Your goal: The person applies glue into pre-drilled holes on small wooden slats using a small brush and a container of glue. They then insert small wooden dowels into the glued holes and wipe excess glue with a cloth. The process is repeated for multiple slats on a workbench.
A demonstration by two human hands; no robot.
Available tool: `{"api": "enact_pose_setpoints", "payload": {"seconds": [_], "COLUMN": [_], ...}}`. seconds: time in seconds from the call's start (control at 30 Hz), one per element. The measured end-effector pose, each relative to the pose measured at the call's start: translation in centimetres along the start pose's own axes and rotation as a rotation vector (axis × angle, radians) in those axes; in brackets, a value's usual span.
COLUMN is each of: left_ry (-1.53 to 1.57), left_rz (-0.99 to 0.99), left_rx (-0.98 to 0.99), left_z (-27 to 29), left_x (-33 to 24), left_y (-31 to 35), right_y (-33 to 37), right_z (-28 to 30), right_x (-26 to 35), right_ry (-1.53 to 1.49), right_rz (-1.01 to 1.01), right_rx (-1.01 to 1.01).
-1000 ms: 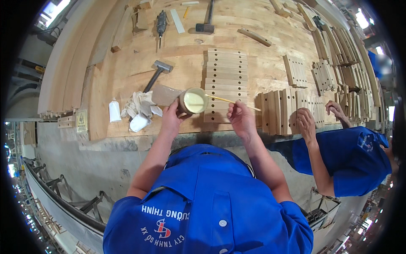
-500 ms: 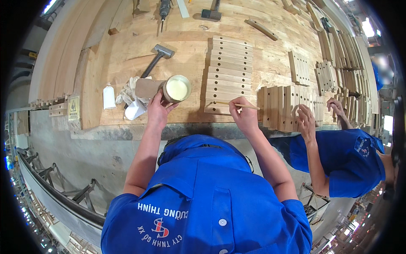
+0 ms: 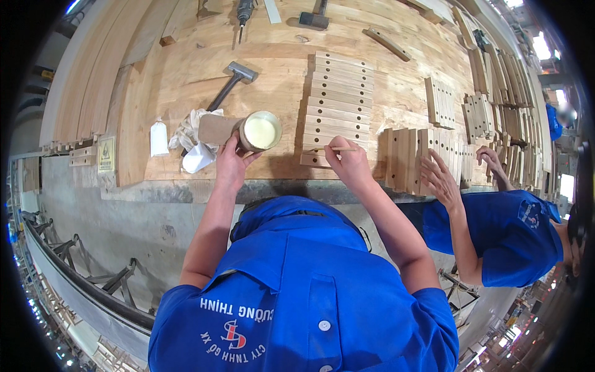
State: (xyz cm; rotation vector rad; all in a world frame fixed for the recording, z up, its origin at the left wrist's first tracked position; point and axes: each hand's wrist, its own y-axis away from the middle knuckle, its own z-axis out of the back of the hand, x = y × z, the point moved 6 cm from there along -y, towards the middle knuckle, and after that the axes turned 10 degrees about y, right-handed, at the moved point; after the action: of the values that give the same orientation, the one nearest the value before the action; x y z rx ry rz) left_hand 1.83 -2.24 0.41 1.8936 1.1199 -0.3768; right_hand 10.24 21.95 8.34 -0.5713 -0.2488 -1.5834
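Observation:
My left hand (image 3: 234,158) is closed round a cup (image 3: 261,131) of pale cream-coloured liquid, held over the near part of the workbench. A flat brown piece (image 3: 218,129) sticks out beside the cup. In my right hand (image 3: 348,162) is a thin wooden stick (image 3: 344,149), pinched between the fingers. Its left tip is at a hole near the left end of a strip in a column of wooden strips (image 3: 338,113). The strips lie side by side, each with dark round holes near its ends. Whether the tip is inside the hole I cannot tell.
A crumpled whitish cloth (image 3: 188,131) and a white bottle (image 3: 159,139) lie left of the cup. Beyond are a hammer (image 3: 238,74), a drill (image 3: 245,13) and a mallet (image 3: 315,21). At right, a co-worker's hand (image 3: 441,178) touches upright wooden blocks (image 3: 406,158).
My right hand has shifted slightly left and down, its fingers now further along the stick. The co-worker's nearer hand has moved left along the blocks. My left hand still holds the cup.

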Motion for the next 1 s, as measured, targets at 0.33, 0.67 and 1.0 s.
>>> {"api": "enact_pose_setpoints", "payload": {"seconds": [0.33, 0.67, 1.0], "left_ry": [0.005, -0.065, -0.214], "left_rz": [0.027, 0.013, 0.057], "left_rx": [-0.013, -0.003, 0.106], "left_z": [0.4, -1.3, -3.7], "left_x": [0.5, 0.8, 3.1], "left_y": [-0.3, 0.7, 1.4], "right_y": [-1.3, -0.7, 0.1], "right_z": [-0.1, 3.2, 2.8], "right_x": [0.2, 2.8, 1.2], "right_ry": [0.19, -0.018, -0.385], "right_rz": [0.015, 0.35, -0.119], "right_rx": [0.107, 0.036, -0.049]}}
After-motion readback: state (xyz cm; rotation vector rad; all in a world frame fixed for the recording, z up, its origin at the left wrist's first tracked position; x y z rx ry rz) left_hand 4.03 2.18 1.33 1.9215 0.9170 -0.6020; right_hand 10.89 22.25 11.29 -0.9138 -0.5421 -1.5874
